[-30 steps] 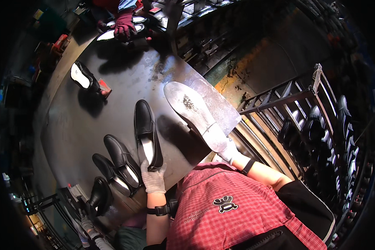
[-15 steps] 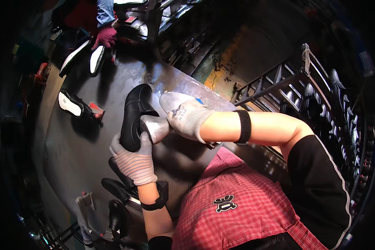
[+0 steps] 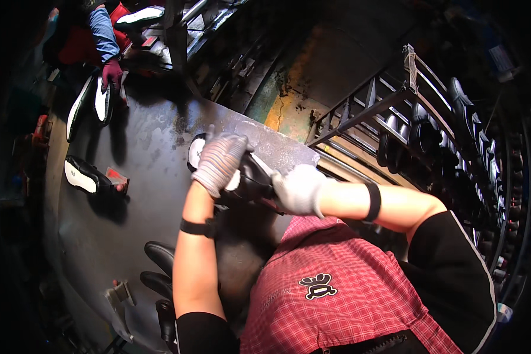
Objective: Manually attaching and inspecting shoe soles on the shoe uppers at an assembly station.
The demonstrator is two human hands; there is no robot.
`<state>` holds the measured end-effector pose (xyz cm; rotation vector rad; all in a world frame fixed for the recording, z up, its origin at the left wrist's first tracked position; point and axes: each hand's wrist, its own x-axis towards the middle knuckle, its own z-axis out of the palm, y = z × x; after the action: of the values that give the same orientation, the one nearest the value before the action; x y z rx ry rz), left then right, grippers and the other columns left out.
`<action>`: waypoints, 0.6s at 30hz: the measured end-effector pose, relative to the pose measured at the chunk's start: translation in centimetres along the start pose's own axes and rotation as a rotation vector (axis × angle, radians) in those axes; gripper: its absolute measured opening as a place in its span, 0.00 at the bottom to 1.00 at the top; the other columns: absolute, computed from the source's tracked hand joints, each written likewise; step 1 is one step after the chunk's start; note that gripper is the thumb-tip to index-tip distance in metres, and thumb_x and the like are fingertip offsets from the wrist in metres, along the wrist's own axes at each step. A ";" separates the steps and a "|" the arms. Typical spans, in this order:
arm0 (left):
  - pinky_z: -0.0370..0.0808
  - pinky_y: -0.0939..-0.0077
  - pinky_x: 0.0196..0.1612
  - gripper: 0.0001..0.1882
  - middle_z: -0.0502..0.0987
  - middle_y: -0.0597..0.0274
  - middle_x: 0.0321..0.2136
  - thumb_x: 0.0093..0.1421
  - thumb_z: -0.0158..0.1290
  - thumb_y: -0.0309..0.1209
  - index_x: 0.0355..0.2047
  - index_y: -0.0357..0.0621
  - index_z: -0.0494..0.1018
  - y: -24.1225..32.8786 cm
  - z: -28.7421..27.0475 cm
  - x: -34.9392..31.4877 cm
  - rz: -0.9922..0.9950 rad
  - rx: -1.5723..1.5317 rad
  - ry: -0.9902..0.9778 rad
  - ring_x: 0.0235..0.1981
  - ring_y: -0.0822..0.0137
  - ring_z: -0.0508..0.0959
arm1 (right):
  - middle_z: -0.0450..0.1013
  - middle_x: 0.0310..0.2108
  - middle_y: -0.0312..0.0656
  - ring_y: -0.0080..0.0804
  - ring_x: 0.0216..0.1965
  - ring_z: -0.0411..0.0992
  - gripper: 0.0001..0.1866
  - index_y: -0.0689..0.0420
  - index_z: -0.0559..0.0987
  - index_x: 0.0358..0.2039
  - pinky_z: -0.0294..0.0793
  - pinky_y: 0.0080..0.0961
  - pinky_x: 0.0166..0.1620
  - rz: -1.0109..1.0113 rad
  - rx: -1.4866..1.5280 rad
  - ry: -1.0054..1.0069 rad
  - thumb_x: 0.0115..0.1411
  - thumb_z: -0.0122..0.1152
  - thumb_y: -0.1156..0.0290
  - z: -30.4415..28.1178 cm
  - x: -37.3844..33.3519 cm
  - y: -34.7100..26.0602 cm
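Two knit-gloved hands [image 3: 259, 174], glossy black shoe [image 3: 251, 177]

Dark metal worktable [image 3: 141, 147], scuffed and stained; a black shoe with white insole [image 3: 84, 176] lies at its left edge beside a small red block [image 3: 117, 178]. Three more black shoes [image 3: 159, 277] sit near the front edge. At the far end, a co-worker's maroon-gloved hand [image 3: 111, 73] touches white-soled shoes [image 3: 102, 101]; metal rack [image 3: 454, 130] of dark shoes stands right.

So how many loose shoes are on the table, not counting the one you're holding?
At least 6: one white-lined shoe at the left edge, two under a co-worker's gloved hand at the far end, three black shoes near your left elbow. More may be hidden by your body.
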<state>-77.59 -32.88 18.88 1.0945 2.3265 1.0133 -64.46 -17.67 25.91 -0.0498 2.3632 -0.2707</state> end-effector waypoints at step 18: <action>0.60 0.45 0.64 0.21 0.73 0.54 0.50 0.56 0.53 0.42 0.46 0.42 0.74 8.4 13.4 -3.4 0.188 0.272 0.393 0.55 0.52 0.70 | 0.65 0.61 0.42 0.35 0.58 0.66 0.24 0.56 0.64 0.64 0.64 0.32 0.64 -0.324 2.350 0.510 0.72 0.43 0.58 24.2 9.2 7.4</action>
<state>-63.28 -25.87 16.21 1.3393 2.7816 1.0819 -54.10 -15.87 1.07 0.7649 0.9645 -2.9920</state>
